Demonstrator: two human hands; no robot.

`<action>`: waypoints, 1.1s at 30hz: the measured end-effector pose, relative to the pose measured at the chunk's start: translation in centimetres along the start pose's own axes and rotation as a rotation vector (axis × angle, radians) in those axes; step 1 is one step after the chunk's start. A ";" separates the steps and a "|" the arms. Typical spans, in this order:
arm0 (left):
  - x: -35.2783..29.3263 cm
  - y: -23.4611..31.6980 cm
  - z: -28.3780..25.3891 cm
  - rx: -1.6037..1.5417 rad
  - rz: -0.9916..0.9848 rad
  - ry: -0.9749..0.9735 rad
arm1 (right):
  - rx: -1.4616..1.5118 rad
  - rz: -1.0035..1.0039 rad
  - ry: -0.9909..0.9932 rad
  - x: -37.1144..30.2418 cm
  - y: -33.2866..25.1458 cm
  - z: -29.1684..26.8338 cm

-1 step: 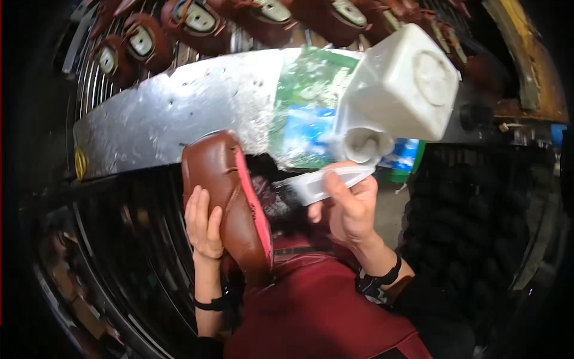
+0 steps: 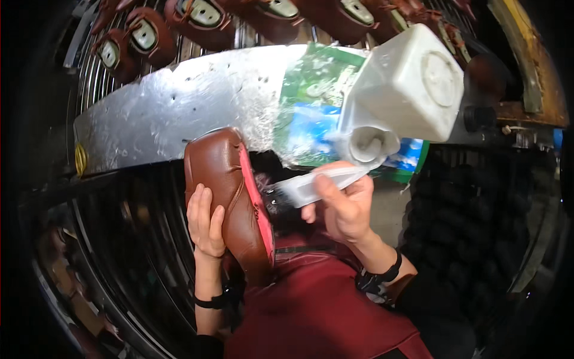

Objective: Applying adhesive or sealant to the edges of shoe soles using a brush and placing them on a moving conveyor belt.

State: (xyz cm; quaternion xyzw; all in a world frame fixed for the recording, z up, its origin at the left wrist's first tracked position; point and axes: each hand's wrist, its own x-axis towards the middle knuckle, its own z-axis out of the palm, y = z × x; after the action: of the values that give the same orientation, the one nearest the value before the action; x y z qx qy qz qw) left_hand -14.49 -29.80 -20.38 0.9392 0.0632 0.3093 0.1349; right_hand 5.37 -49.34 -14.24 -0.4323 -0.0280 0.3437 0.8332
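My left hand (image 2: 206, 222) grips a brown leather shoe (image 2: 216, 173), fingers against its upper. The shoe is tipped on its side, with its pink-edged underside toward the right. Between thumb and fingers, my right hand (image 2: 345, 206) holds a brush with a white handle (image 2: 308, 188). Its dark bristles (image 2: 275, 200) are at the shoe's underside; blur and shadow hide the exact contact. Just beyond the right hand, a white plastic container (image 2: 406, 84) lies tilted on the bench, its round opening (image 2: 368, 143) toward me.
A scuffed metal bench top (image 2: 179, 102) spans the space ahead, partly covered by a green and blue plastic sheet (image 2: 314, 119). Behind it, several brown shoes (image 2: 206, 21) with pale inserts stand on a rack of rollers. A yellow loop (image 2: 81, 160) hangs at the bench's left end.
The brush and right hand have shifted slightly left, closer to the shoe. The shoe stays in my left hand, and the whole view has moved a little.
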 end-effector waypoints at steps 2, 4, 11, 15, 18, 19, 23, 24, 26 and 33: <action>-0.4 -0.4 -0.1 0.019 -0.013 0.018 | -0.106 0.014 -0.094 0.8 1.5 0.8; -0.7 -0.4 -0.4 0.036 -0.013 0.041 | -0.229 -0.003 -0.131 1.4 2.0 2.1; 0.1 -0.6 -0.8 -0.032 0.027 0.058 | -0.448 -0.119 -0.101 8.7 3.1 5.1; 0.6 -0.4 -1.3 -0.026 0.002 0.050 | -0.481 -0.108 -0.107 12.6 3.6 5.5; 0.5 -0.3 -1.7 -0.046 -0.009 0.049 | -0.392 -0.003 -0.114 9.9 2.0 5.6; 0.9 -0.3 -1.8 -0.045 -0.002 0.050 | -0.394 0.007 -0.118 8.7 1.8 5.1; 1.0 -0.8 -1.3 -0.046 0.027 0.085 | -0.319 0.143 -0.164 3.9 1.4 2.7; 1.2 -0.7 -1.1 -0.032 0.029 0.108 | -0.313 0.147 -0.213 2.8 1.4 2.2; 1.3 -0.7 -0.8 -0.021 0.040 0.127 | -0.348 0.103 -0.320 0.7 0.9 1.6; 1.5 -0.1 -1.0 -0.023 0.020 0.131 | -0.576 -0.466 -0.834 -6.8 -1.0 1.6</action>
State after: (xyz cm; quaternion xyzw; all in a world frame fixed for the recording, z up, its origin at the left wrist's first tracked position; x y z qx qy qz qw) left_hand -13.88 -29.17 -18.80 0.9160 0.0587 0.3720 0.1384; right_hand 0.18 -52.64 -10.80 -0.4525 -0.5428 0.2710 0.6536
